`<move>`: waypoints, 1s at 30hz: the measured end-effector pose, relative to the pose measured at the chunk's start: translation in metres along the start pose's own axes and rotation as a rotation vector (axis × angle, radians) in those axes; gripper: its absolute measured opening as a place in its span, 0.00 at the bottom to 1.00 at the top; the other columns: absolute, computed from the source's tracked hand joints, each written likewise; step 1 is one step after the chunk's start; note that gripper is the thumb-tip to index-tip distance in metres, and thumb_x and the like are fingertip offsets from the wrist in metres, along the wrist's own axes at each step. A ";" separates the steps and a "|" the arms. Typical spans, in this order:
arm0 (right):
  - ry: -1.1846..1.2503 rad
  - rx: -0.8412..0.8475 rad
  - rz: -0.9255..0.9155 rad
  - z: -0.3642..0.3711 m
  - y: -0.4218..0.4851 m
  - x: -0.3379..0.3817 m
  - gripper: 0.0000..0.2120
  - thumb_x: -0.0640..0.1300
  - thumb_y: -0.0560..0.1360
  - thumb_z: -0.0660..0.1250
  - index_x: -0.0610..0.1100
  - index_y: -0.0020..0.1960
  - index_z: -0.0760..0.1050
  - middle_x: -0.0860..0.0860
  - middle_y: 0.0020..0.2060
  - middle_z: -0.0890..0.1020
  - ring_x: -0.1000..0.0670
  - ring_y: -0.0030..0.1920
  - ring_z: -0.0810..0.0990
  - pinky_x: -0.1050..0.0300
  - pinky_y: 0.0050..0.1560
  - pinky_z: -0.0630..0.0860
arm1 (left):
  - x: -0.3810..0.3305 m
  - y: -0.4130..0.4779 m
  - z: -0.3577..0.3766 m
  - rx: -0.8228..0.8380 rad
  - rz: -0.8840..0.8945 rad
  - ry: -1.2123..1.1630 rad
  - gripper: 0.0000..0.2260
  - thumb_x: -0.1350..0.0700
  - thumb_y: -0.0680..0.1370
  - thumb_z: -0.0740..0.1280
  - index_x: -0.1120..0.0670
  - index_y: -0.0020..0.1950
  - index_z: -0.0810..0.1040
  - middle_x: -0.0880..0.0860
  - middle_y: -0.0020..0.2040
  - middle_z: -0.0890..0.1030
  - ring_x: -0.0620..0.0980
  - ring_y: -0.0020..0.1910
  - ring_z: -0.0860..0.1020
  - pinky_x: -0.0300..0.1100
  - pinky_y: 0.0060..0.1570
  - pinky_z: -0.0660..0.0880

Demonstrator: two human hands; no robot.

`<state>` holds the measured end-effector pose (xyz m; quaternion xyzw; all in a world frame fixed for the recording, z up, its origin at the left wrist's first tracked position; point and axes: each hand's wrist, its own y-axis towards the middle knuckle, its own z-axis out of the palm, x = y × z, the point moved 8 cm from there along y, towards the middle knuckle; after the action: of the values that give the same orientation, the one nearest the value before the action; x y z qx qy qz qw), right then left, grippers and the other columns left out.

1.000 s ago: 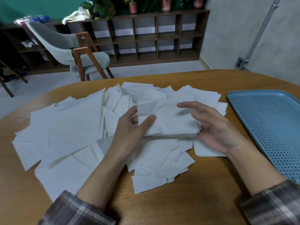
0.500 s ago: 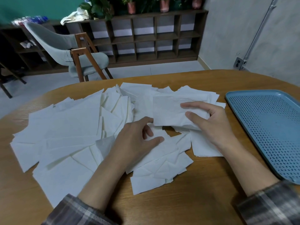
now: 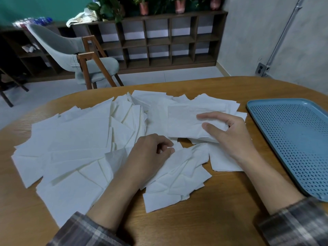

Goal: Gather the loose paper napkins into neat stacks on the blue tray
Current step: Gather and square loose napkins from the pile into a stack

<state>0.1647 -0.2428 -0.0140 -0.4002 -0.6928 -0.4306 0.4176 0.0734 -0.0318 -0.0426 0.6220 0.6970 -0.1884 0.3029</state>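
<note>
Right hand [image 3: 230,139] grip: grasping a small napkin stack [image 3: 184,121], index finger laid across the top, thumb pressed on the stack's near right corner, remaining fingers hidden under the paper. The stack sits right of centre, over the far right part of the pile, and a sliver of bare wood shows just under its near edge. Left hand [image 3: 149,157] is just near and left of that stack, knuckles up, fingers curled with the tips down on a crumpled napkin [image 3: 188,157] at near centre. Can't tell whether the left grip is actually pinching that sheet or only resting on it. Loose napkins [image 3: 79,139] are fanned out over the left and middle of the desk [image 3: 195,224], overlapping at odd angles, several folded or standing on edge around the far centre. One flat sheet lies under the right wrist. Blue tray [image 3: 252,106] is perforated, on the right side of the desk, right of the pile and not touching it; the right hand is between the pile and the tray. Plaid sleeves [image 3: 292,226] at the near edge. Beyond the desk: grey chair [image 3: 71,48] with wooden legs far left, dark shelf unit [image 3: 159,38] against the far wall, potted plants [image 3: 143,8] on top.
</note>
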 end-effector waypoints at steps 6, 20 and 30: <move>0.025 -0.010 0.007 -0.003 -0.001 0.001 0.12 0.33 0.79 0.71 0.46 0.57 0.86 0.64 0.55 0.86 0.73 0.58 0.78 0.81 0.56 0.66 | -0.007 -0.001 -0.004 -0.067 0.059 -0.004 0.03 0.55 0.77 0.76 0.46 0.45 0.87 0.43 0.40 0.82 0.43 0.44 0.79 0.38 0.44 0.77; 0.111 0.239 -0.020 0.025 -0.010 0.013 0.15 0.56 0.76 0.71 0.51 0.58 0.86 0.61 0.58 0.86 0.62 0.64 0.80 0.71 0.63 0.71 | -0.053 -0.018 -0.031 -0.312 0.433 -0.188 0.02 0.60 0.82 0.72 0.55 0.53 0.83 0.45 0.49 0.83 0.44 0.52 0.81 0.35 0.52 0.75; 0.129 0.088 0.038 0.014 -0.005 0.004 0.05 0.47 0.78 0.75 0.47 0.51 0.85 0.58 0.51 0.87 0.58 0.59 0.83 0.61 0.62 0.75 | -0.036 -0.014 -0.040 -0.339 0.217 -0.388 0.16 0.53 0.74 0.80 0.48 0.61 0.83 0.40 0.51 0.84 0.46 0.54 0.83 0.34 0.53 0.78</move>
<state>0.1556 -0.2308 -0.0153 -0.3661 -0.6749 -0.4168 0.4866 0.0538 -0.0350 0.0094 0.5858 0.5768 -0.1513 0.5488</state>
